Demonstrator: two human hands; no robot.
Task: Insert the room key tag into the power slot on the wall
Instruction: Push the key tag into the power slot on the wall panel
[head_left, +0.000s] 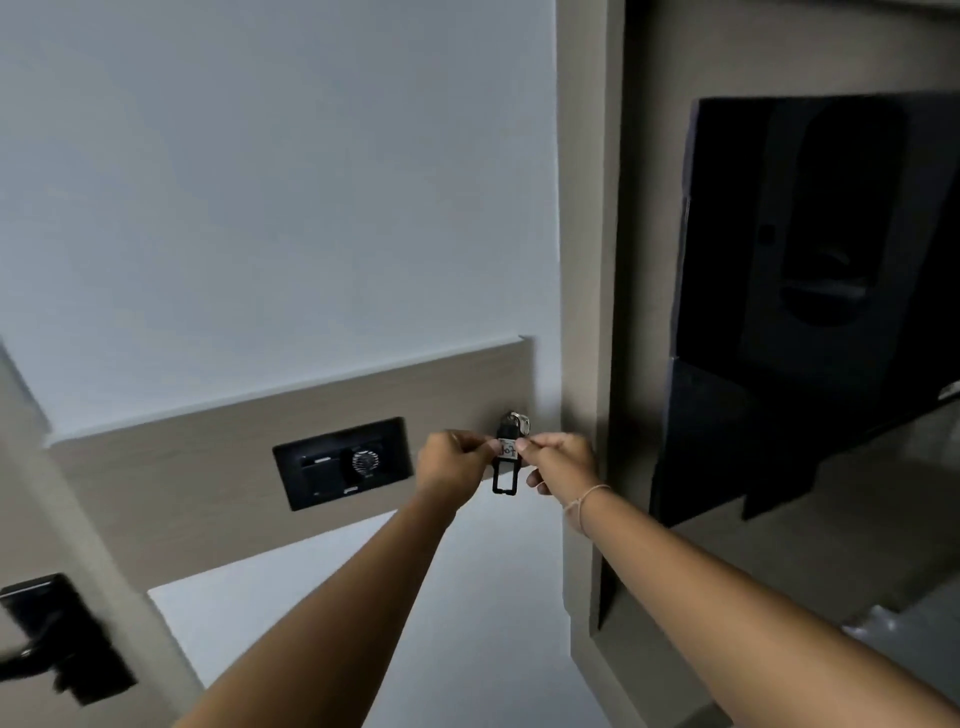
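A black room key tag (506, 475) with a white numbered label and a metal key ring on top hangs upright in front of the beige wall band. My left hand (453, 467) pinches its left edge and my right hand (560, 462) pinches its right edge. The tag's open rectangular lower end points down. A black wall panel (340, 462) with a slot section and a round dial sits on the band to the left of my hands, a hand's width away from the tag.
A black door lock with a lever handle (62, 642) is at the lower left. A dark wall-mounted screen (810, 291) fills the right side inside a beige frame (592, 312). The wall above the band is plain white.
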